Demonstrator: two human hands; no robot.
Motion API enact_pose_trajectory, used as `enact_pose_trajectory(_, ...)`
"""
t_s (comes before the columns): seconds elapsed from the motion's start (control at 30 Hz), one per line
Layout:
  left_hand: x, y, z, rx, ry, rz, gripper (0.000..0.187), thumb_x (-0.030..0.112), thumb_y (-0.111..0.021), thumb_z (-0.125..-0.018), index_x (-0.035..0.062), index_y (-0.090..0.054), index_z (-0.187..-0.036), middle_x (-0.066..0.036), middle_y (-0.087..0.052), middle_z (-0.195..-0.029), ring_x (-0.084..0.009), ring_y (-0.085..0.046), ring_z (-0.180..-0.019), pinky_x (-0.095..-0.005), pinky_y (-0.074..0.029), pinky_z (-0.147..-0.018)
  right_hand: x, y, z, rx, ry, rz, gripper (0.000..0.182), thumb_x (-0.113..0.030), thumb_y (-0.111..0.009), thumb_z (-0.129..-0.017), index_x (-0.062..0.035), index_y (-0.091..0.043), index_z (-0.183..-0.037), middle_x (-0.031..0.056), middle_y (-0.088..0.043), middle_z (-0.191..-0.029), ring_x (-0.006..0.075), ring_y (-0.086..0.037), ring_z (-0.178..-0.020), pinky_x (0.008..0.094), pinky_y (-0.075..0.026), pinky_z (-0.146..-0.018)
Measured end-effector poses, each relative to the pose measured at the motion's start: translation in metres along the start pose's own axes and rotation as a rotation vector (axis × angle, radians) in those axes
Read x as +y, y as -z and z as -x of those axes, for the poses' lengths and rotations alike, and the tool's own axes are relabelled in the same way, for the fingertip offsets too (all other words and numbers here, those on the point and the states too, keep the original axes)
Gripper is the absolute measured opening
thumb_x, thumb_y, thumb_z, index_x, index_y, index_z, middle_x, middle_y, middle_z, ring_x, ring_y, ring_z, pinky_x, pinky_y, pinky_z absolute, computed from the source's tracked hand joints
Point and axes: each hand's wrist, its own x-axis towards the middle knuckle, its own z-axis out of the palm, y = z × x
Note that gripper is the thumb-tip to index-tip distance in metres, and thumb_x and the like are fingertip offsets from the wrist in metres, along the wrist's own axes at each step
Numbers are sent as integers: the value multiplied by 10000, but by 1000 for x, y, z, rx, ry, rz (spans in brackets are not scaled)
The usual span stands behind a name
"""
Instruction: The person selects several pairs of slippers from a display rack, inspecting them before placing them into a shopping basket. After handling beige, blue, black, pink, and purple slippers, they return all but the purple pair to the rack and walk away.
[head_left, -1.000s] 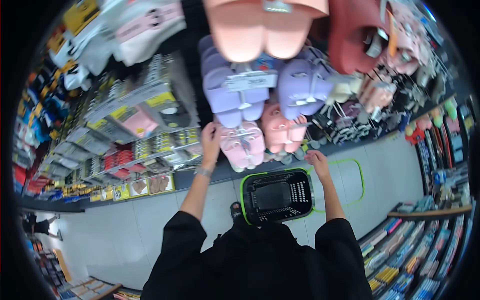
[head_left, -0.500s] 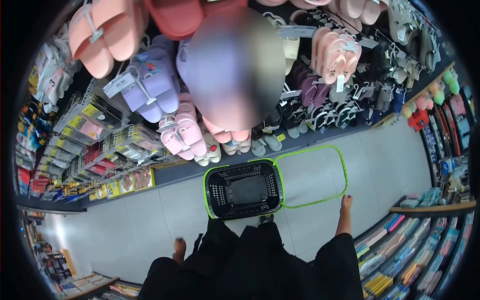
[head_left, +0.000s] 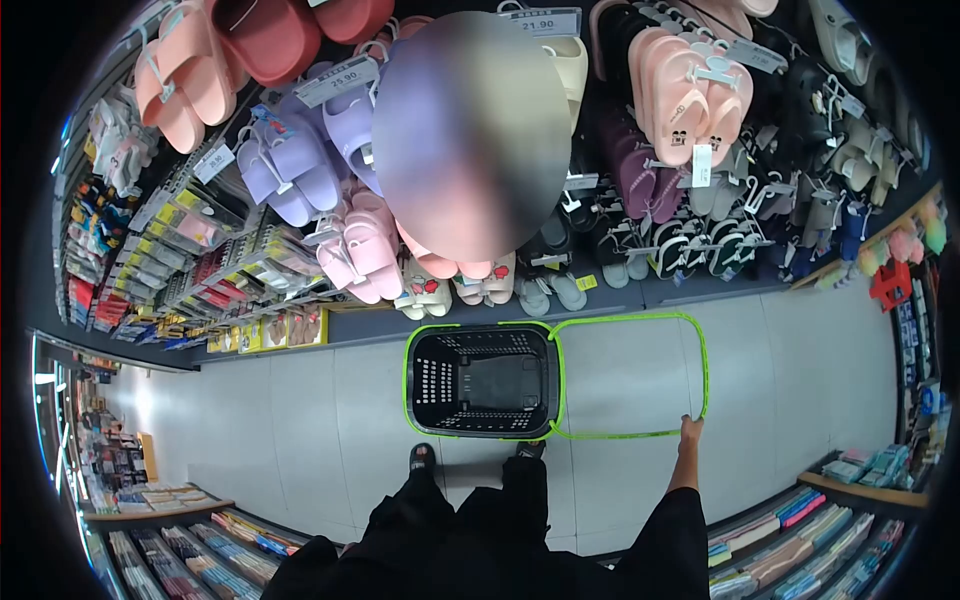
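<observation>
My right hand [head_left: 690,432] is closed around the near corner of a long bright green handle [head_left: 630,435]. The handle stretches out to the right from a black plastic shopping basket [head_left: 430,380] with a green rim. Nothing lies inside the basket, and its sides are perforated. It stands on the floor in front of my feet. Of my left hand [head_left: 348,548] only a sliver shows beside the dark clothing at the lower left; its fingers are hidden.
Slippers hang ahead on a display: lilac ones [head_left: 290,175], pink sandals [head_left: 360,250] and peach flip-flops [head_left: 690,95]. Packaged goods [head_left: 200,225] hang at the left. Low shelves [head_left: 800,550] stand behind me. Pale floor tiles [head_left: 280,420] run along the aisle. A blurred circle covers the upper middle.
The view has shifted, and both my feet now show below the basket. My left hand has drawn back almost out of sight. My right hand still holds the handle.
</observation>
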Motion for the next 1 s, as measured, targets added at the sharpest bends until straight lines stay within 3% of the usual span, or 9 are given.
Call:
enact_pose_trajectory(0.1,16,5,3,9,7,19,223,162,-516,-782,69,-677,-905,-171,-661,-906,-345,-632,-843,-415,-514,-740,-6,10,-26,9,25,294,583,-227,-592,-772,85,-422,-1234,296,-452,-1241,423,-472,-1127,439,-392,-968)
enact_pose_trajectory(0.17,21,5,0,11,5,26,224,164,-517,-782,70,-677,-907,-170,-661,-908,-344,-632,-844,-414,-514,-742,-13,23,-32,202,102,321,486,-208,-578,-772,81,-480,-1150,290,-498,-1140,421,-503,-1056,464,-412,-925)
enact_pose_trajectory(0.37,35,-36,10,-28,19,72,227,169,-519,-783,74,-678,-914,-168,-661,-913,-342,-632,-847,-412,-514,-746,21,33,-80,284,78,396,505,-159,-560,-752,103,-456,-1171,295,-522,-1118,431,-502,-1046,462,-404,-929)
enact_pose_trajectory(0.5,44,-44,13,-39,21,84,229,172,-520,-783,76,-678,-918,-167,-661,-917,-340,-632,-849,-410,-514,-749,84,-12,-140,131,82,169,580,-157,-570,-742,145,-409,-1210,252,-566,-1089,342,-554,-1028,407,-428,-901)
enact_pose_trajectory(0.57,40,-50,33,-72,21,82,230,173,-521,-783,78,-678,-920,-166,-661,-918,-340,-632,-850,-409,-514,-750,83,1,-132,-280,-24,184,600,-214,-588,-744,102,-436,-1231,201,-588,-997,272,-560,-918,372,-436,-807)
enact_pose_trajectory(0.6,41,-52,30,-65,15,90,230,174,-521,-783,78,-679,-921,-166,-660,-919,-339,-632,-851,-409,-514,-751,79,2,-121,-176,38,106,543,-258,-600,-743,66,-508,-1169,136,-581,-832,219,-531,-761,363,-429,-697)
enact_pose_trajectory(0.73,60,-58,29,-47,-20,134,232,177,-523,-783,81,-679,-926,-165,-660,-923,-338,-632,-852,-407,-513,-754,72,1,-130,-107,205,314,413,-252,-609,-757,48,-557,-1036,72,-534,-649,190,-507,-613,352,-425,-586)
enact_pose_trajectory(0.87,60,-59,45,-21,-34,175,234,181,-524,-784,83,-679,-930,-164,-660,-926,-336,-632,-854,-405,-513,-756,-11,3,-69,-545,-79,-109,199,-234,-574,-827,-41,-525,-832,54,-513,-617,128,-465,-480,304,-402,-426)
enact_pose_trajectory(1.0,65,-68,67,34,-42,254,236,184,-526,-784,86,-680,-934,-163,-660,-930,-334,-632,-856,-404,-513,-759,-90,-1,24,-514,99,-96,268,-260,-558,-871,-55,-456,-731,23,-425,-518,139,-412,-362,287,-351,-317)
